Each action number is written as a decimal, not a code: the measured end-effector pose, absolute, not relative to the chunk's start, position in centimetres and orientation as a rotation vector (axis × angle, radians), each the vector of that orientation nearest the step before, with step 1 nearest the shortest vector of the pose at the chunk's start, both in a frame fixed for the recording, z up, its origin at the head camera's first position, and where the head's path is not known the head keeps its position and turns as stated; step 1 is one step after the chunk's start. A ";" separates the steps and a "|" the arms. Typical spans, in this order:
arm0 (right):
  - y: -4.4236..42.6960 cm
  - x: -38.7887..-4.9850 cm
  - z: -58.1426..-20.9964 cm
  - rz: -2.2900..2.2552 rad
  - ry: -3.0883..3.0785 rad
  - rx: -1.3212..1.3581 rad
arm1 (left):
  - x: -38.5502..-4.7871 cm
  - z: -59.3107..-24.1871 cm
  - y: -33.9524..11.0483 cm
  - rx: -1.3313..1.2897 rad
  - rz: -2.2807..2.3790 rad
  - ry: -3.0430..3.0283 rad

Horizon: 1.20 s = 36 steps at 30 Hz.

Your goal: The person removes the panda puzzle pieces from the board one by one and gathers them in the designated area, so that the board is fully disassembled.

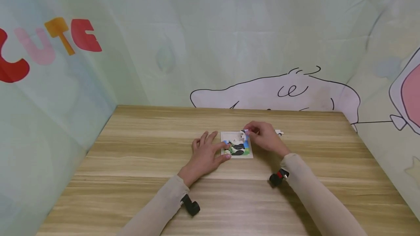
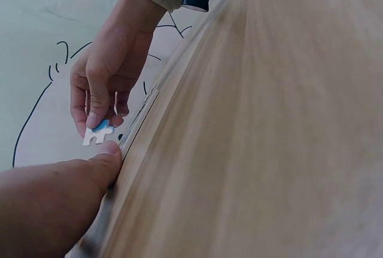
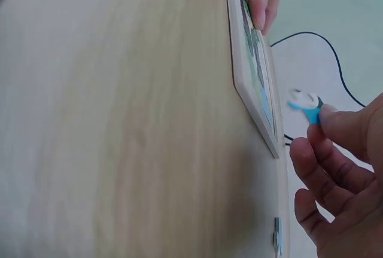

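Note:
A small square jigsaw puzzle tray (image 1: 244, 157) with a pale frame lies on the table. Inside it, fitted pieces show a panda picture, and the upper part of the tray shows its pale base. My left hand (image 1: 204, 155) rests at the tray's left side with fingers spread, index finger and thumb touching it. Above the tray's upper right corner, my right hand (image 1: 265, 137) pinches a jigsaw piece (image 2: 97, 133) between thumb and fingertips. This piece is white, blue and dark, and in the right wrist view it is held off the tray.
Another loose jigsaw piece (image 1: 279, 132) lies on the wooden table (image 1: 141, 148), just beyond my right hand. A printed cloth backdrop (image 1: 147, 46) stands along the table's far edge and sides. Each wrist wears a small black camera (image 1: 191, 205).

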State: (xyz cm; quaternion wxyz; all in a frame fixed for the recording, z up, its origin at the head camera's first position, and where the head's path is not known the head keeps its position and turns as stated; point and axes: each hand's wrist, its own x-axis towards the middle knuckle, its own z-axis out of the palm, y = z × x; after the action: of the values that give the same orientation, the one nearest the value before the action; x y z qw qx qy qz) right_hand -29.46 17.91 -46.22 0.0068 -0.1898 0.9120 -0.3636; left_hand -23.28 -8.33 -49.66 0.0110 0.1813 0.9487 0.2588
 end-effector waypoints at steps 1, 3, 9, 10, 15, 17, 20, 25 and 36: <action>18.1 -29.5 -46.2 -1.147 2.858 -0.586 | -23.3 -49.7 -8.3 0.565 0.807 2.960; 18.4 -29.5 -46.2 -1.153 2.870 -0.570 | -23.3 -49.6 -8.3 0.566 0.809 2.961; 19.7 -29.6 -46.6 -1.154 2.907 -0.528 | -23.2 -49.6 -8.3 0.567 0.817 2.963; 20.0 -29.6 -46.5 -1.161 2.913 -0.523 | -23.2 -49.6 -8.3 0.566 0.818 2.962; 21.6 -29.3 -45.9 -1.225 2.938 -0.449 | -23.2 -49.6 -8.4 0.571 0.827 2.963; 22.3 -29.2 -45.7 -1.242 2.951 -0.408 | -23.2 -49.6 -8.4 0.575 0.834 2.961; 23.3 -29.1 -45.6 -1.260 2.979 -0.361 | -23.2 -49.5 -8.4 0.579 0.833 2.960; 25.0 -28.9 -45.5 -1.267 3.034 -0.320 | -23.1 -49.4 -8.3 0.583 0.822 2.960; 28.1 -28.6 -45.4 -1.278 3.047 -0.206 | -23.2 -49.5 -8.3 0.579 0.835 2.963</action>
State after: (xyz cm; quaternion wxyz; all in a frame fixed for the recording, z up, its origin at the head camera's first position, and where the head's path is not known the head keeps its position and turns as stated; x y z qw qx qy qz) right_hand -28.58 28.05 -45.35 -0.0843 -0.0619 0.9171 -0.3848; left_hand -23.15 -8.29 -49.49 0.0044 0.1848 0.9459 0.2666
